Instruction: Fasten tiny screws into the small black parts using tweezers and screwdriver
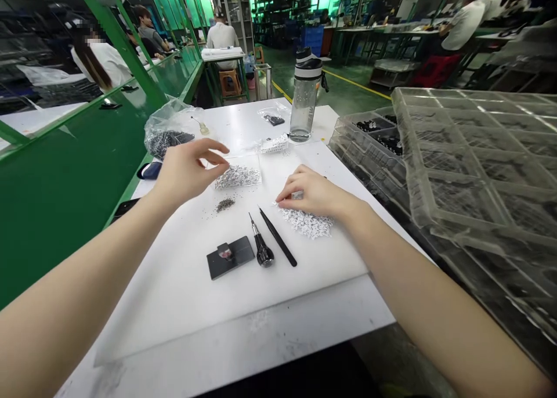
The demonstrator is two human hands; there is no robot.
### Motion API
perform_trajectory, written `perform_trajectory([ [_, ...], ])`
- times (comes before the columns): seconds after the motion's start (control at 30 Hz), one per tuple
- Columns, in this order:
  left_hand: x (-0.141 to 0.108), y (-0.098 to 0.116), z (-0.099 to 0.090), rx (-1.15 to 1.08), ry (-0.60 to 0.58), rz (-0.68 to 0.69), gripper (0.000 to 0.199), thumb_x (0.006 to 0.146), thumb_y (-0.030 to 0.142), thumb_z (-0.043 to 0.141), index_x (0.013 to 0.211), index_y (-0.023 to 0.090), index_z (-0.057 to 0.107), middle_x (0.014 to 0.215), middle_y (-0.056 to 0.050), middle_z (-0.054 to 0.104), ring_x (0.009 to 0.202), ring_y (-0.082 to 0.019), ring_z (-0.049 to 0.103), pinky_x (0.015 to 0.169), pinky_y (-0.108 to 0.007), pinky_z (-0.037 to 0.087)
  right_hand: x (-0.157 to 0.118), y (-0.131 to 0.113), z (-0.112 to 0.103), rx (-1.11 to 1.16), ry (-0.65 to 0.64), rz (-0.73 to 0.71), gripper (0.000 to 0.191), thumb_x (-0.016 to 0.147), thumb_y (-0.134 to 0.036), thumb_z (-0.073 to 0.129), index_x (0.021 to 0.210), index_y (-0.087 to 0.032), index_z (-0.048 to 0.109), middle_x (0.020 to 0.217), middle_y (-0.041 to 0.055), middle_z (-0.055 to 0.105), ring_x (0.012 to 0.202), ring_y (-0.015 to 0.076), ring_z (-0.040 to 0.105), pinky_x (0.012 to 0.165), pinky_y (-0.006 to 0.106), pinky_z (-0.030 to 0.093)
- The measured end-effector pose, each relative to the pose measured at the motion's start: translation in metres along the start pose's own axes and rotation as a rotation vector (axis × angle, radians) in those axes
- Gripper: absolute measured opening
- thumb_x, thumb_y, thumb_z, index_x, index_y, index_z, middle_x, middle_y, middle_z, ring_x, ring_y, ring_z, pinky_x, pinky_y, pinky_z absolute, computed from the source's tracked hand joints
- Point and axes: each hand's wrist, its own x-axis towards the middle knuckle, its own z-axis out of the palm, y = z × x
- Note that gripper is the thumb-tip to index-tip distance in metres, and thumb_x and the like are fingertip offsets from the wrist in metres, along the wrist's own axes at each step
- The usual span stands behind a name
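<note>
My left hand [189,165] hovers at the near left of a clear tray [261,177] of small white pieces [238,175]. A gap shows between its thumb and forefinger, and nothing is visible in them. At the left edge of a loose pile of white pieces [311,223], my right hand [307,188] pinches a small white piece [275,203]. A little heap of tiny screws [225,204] lies between the hands. Nearer me are a screwdriver [263,248], black tweezers [278,238] and a dark flat block [230,256] with a smaller part on top.
A water bottle [303,99] stands at the back. Clear compartment boxes [478,160] are stacked along the right edge. A plastic bag of dark parts [169,134] sits back left, beside a green conveyor belt [47,195]. Other people sit at benches farther off.
</note>
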Motion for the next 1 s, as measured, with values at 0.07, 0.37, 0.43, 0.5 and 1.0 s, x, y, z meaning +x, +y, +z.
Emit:
perform_trajectory([
  [0.07, 0.011, -0.005, 0.008, 0.015, -0.007, -0.005, 0.032, 0.082, 0.033, 0.070, 0.112, 0.023, 0.075, 0.089, 0.000, 0.080, 0.082, -0.021, 0.068, 0.089, -0.039, 0.053, 0.000, -0.001, 0.000, 0.014, -0.012, -0.014, 0.013, 0.088, -0.030, 0.072, 0.093, -0.026, 0.083, 0.091, 0.0073, 0.076, 0.105, 0.0276, 0.055, 0.093, 0.043, 0.049],
  [0.37, -0.004, 0.001, -0.006, -0.094, 0.025, 0.000, 0.031, 0.094, 0.027, 0.057, 0.117, 0.023, 0.077, 0.115, -0.005, 0.079, 0.110, -0.026, 0.070, 0.094, -0.041, 0.055, -0.001, -0.004, -0.005, 0.073, 0.094, 0.048, 0.010, 0.084, -0.027, 0.075, 0.088, -0.023, 0.083, 0.088, 0.0080, 0.072, 0.094, 0.0238, 0.065, 0.089, 0.040, 0.052],
  [0.43, -0.028, 0.011, -0.017, -0.143, 0.029, 0.000, 0.030, 0.095, 0.031, 0.061, 0.121, 0.024, 0.074, 0.115, -0.005, 0.079, 0.112, -0.025, 0.070, 0.092, -0.036, 0.056, -0.001, -0.003, -0.007, 0.095, 0.123, 0.069, 0.010, 0.084, -0.028, 0.075, 0.087, -0.023, 0.083, 0.086, 0.0069, 0.073, 0.087, 0.0221, 0.066, 0.086, 0.039, 0.052],
  [0.5, -0.057, 0.019, -0.023, -0.184, 0.020, 0.002, 0.024, 0.095, 0.035, 0.064, 0.114, 0.025, 0.076, 0.109, -0.005, 0.080, 0.105, -0.024, 0.072, 0.089, -0.035, 0.056, -0.001, -0.003, -0.008, 0.131, 0.139, 0.081, 0.012, 0.085, -0.031, 0.073, 0.086, -0.023, 0.082, 0.083, 0.0052, 0.075, 0.079, 0.0197, 0.066, 0.079, 0.037, 0.051],
  [1.0, -0.134, 0.003, 0.007, -0.356, -0.228, 0.146, 0.019, 0.088, 0.022, 0.072, 0.106, 0.023, 0.073, 0.093, 0.001, 0.075, 0.082, -0.013, 0.068, 0.077, -0.025, 0.055, -0.007, -0.066, 0.025, 0.484, 0.216, 0.020, 0.009, 0.082, -0.030, 0.080, 0.088, -0.023, 0.079, 0.087, 0.0015, 0.077, 0.078, 0.0142, 0.070, 0.061, 0.024, 0.054],
])
